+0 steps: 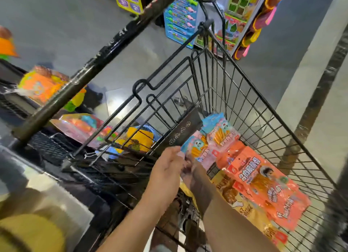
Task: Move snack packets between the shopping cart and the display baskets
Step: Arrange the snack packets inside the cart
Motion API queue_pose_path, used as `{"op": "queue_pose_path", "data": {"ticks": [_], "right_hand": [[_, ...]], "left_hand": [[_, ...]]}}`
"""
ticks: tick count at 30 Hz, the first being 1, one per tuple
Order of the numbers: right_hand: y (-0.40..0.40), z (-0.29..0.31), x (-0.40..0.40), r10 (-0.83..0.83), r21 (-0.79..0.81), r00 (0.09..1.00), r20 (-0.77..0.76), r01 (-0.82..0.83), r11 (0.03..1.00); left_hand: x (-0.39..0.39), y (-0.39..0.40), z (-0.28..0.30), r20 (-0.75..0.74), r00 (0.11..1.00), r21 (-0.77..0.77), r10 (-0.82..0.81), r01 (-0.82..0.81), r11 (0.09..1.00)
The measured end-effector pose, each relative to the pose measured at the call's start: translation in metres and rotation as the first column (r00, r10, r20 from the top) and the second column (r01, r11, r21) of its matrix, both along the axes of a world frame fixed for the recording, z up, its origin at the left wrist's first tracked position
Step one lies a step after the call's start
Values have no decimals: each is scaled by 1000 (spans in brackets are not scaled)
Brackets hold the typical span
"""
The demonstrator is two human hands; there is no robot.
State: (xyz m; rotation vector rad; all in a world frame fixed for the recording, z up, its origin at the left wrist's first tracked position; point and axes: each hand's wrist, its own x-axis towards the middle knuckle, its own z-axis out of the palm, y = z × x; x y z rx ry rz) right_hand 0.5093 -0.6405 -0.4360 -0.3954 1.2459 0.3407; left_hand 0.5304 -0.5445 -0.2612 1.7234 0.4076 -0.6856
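Observation:
A black wire shopping cart (263, 105) fills the right half of the head view. Inside it lie snack packets: a pink-and-blue packet (222, 133), an orange packet (263, 184) and a yellow-brown packet (231, 195) underneath. My left hand (167, 165) and my right hand (190, 174) meet over the cart's near left corner. Together they pinch the lower edge of a pink-and-blue snack packet (197, 148). Which fingers grip it is blurred. Black wire display baskets (49, 144) stand to the left of the cart.
The baskets on the left hold bright toy and snack packs (43, 84) and a yellow pack (139, 137). A thick black pole (98, 63) slants across the upper left. Colourful toy displays (180, 18) stand on the grey floor beyond the cart.

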Motion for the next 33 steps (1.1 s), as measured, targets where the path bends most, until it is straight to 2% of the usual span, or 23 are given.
{"op": "queue_pose_path", "data": {"ticks": [2,6,9,12,14,17,18,21,25,29,33], "right_hand": [[-7,19,-13,81,31,995,65,-84,996],[-31,64,-47,252,-17,948,193,-254,967],[-46,112,-71,483,-264,864,141,-437,860],[-50,177,-91,631,-500,766,126,-500,707],[-45,223,-98,724,-628,673,153,-499,597],[-26,291,-102,781,-761,583,224,-396,514],[-16,313,-103,811,-807,533,239,-355,471],[23,380,-99,912,-902,295,286,-237,360],[74,429,-98,949,-941,115,292,-143,307],[126,456,-95,972,-981,-133,191,-59,185],[190,453,-77,889,-986,-440,-127,155,-64]], "left_hand": [[-10,1,18,54,998,17,-26,25,1000],[-39,19,56,137,989,21,-53,51,998],[-67,40,93,211,972,111,-101,79,991],[-95,64,135,278,946,197,-166,112,974],[-114,78,163,348,919,221,-184,110,969],[-144,97,202,437,886,226,-152,55,973],[-153,103,216,470,873,217,-129,27,976],[-177,125,248,567,822,207,-56,-76,975],[-202,172,273,663,748,257,47,-286,923],[-228,233,277,692,712,357,122,-483,800],[-258,296,261,689,723,505,52,-531,680]]}}
